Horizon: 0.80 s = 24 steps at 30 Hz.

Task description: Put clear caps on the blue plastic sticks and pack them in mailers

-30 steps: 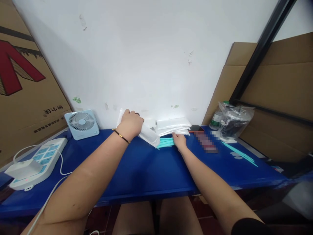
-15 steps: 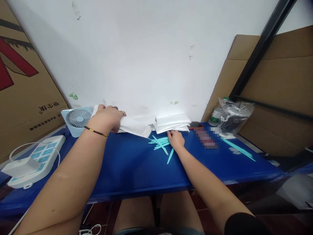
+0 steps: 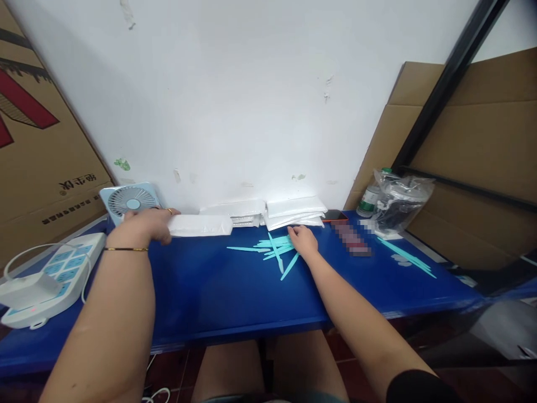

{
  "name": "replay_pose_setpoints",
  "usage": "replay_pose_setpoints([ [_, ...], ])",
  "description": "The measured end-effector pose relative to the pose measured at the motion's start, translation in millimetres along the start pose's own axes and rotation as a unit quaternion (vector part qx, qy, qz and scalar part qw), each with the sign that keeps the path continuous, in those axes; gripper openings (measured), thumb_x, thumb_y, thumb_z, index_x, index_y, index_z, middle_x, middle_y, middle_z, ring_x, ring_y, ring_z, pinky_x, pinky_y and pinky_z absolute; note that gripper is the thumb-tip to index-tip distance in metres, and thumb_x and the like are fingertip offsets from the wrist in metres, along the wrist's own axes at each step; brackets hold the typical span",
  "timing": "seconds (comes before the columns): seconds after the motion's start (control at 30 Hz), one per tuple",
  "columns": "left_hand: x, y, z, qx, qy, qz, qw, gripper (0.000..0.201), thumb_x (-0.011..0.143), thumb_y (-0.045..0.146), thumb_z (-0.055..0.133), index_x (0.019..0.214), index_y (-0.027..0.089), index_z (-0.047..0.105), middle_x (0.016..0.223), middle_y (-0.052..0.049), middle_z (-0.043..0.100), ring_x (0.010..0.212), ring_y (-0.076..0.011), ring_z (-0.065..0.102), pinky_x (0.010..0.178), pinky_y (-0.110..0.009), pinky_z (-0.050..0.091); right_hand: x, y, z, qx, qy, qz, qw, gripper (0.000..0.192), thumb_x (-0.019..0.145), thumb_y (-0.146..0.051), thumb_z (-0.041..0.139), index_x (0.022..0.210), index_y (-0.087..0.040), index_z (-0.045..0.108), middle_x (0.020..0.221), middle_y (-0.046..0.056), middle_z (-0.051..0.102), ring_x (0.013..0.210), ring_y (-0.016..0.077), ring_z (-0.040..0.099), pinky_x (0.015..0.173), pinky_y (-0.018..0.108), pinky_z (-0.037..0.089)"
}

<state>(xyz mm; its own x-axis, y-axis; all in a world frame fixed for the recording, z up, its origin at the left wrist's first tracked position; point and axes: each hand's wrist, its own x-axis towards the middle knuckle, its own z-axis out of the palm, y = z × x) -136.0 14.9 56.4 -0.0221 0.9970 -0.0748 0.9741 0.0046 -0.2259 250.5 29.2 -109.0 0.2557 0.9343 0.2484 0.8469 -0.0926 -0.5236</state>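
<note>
At the left back, my left hand (image 3: 145,225) is closed on the near end of a flat white plastic packet (image 3: 203,225), right in front of the small fan. The packet lies along the back of the blue table, pointing right. My right hand (image 3: 304,242) is low on the table, its fingers bent together over the right ends of a loose pile of thin turquoise sticks (image 3: 274,249). Its fingertips are partly hidden, and how many sticks it grips I cannot tell. One stick juts out to the left of the pile.
White packets (image 3: 296,208) are stacked against the wall, beside a phone (image 3: 337,215). A light-blue fan (image 3: 133,196) and a power strip (image 3: 69,263) are on the left. On the right are a bottle (image 3: 369,200), a clear bag (image 3: 403,204) and more turquoise sticks (image 3: 409,258).
My left hand has moved left with the white packet, uncovering packets by the wall and a stick pointing left. My right hand has stayed at the pile, whose sticks have shifted slightly.
</note>
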Motion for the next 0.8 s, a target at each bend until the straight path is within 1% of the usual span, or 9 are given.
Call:
replay_pose_setpoints([
  [0.07,3,12,17.8,-0.015,-0.040,0.001,0.999,0.094,0.048,0.030,0.079,0.135,0.026,0.041,0.129,-0.014,0.053,0.116,-0.0381,0.045,0.094,-0.054,0.033,3,6,-12,0.018,-0.002,-0.007,1.000,0.032,0.087,-0.041,0.043,0.085,-0.021,0.069,0.098,0.008,0.061,0.089,0.0211,0.053,0.071,0.028,0.040],
  [0.13,5,37,33.6,-0.035,-0.006,0.021,0.999,0.109,0.040,0.039,0.081,0.138,0.025,0.035,0.140,-0.017,0.039,0.127,-0.0426,0.031,0.098,-0.056,0.028,4,12,-29,0.045,-0.014,-0.064,0.997,0.021,0.081,-0.030,0.051,0.091,-0.022,0.068,0.099,0.006,0.060,0.087,0.0191,0.054,0.074,0.027,0.040],
  [0.23,5,87,52.7,-0.117,0.032,0.194,0.974,0.079,0.066,0.041,0.065,0.137,0.028,0.036,0.138,-0.010,0.044,0.124,-0.0307,0.041,0.101,-0.045,0.031,-2,20,-55,0.082,-0.157,-0.227,0.958,0.025,0.070,-0.016,0.058,0.092,-0.022,0.068,0.097,0.003,0.059,0.081,0.0161,0.054,0.074,0.026,0.042],
  [0.3,7,119,64.5,-0.153,0.043,0.300,0.940,0.055,0.073,0.031,0.057,0.128,0.027,0.048,0.127,-0.007,0.053,0.113,-0.0239,0.051,0.093,-0.033,0.039,-11,24,-66,0.067,-0.242,-0.283,0.926,0.023,0.066,-0.015,0.063,0.087,-0.021,0.070,0.092,0.003,0.060,0.080,0.0164,0.055,0.072,0.026,0.042],
  [0.37,9,142,76.0,-0.142,0.056,0.308,0.939,0.037,0.072,0.022,0.055,0.109,0.023,0.060,0.112,-0.008,0.061,0.099,-0.0230,0.057,0.080,-0.029,0.043,-23,26,-71,0.055,-0.277,-0.285,0.916,0.015,0.068,-0.018,0.065,0.081,-0.020,0.070,0.087,0.003,0.060,0.076,0.0162,0.056,0.068,0.026,0.042],
  [0.47,13,161,89.2,-0.169,0.057,0.309,0.934,0.017,0.076,0.019,0.050,0.087,0.021,0.063,0.087,-0.005,0.065,0.082,-0.0199,0.059,0.066,-0.026,0.042,-39,23,-69,0.078,-0.308,-0.272,0.908,0.009,0.074,-0.025,0.063,0.080,-0.021,0.070,0.084,0.003,0.062,0.071,0.0152,0.056,0.063,0.025,0.042],
  [0.6,12,172,93.1,-0.235,0.028,0.358,0.903,0.012,0.076,0.026,0.056,0.084,0.022,0.063,0.080,-0.002,0.065,0.074,-0.0175,0.059,0.064,-0.025,0.041,-46,10,-57,0.081,-0.277,-0.293,0.912,0.014,0.078,-0.033,0.063,0.082,-0.022,0.069,0.084,0.003,0.062,0.076,0.0172,0.056,0.067,0.027,0.042],
  [0.7,16,181,90.0,-0.288,0.078,0.355,0.886,0.025,0.080,0.033,0.053,0.100,0.022,0.062,0.101,-0.005,0.063,0.093,-0.0207,0.058,0.078,-0.028,0.044,-34,6,-52,0.058,-0.206,-0.267,0.940,0.035,0.072,-0.043,0.067,0.101,-0.023,0.065,0.101,0.007,0.059,0.097,0.0234,0.052,0.082,0.034,0.042],
  [0.8,27,195,88.2,-0.304,0.114,0.370,0.871,0.046,0.080,0.032,0.052,0.125,0.021,0.049,0.133,-0.008,0.047,0.123,-0.0243,0.040,0.099,-0.033,0.036,-10,10,-48,0.018,-0.236,-0.219,0.947,0.087,0.055,-0.053,0.077,0.131,-0.023,0.047,0.129,0.012,0.043,0.120,0.0317,0.035,0.097,0.043,0.033],
])
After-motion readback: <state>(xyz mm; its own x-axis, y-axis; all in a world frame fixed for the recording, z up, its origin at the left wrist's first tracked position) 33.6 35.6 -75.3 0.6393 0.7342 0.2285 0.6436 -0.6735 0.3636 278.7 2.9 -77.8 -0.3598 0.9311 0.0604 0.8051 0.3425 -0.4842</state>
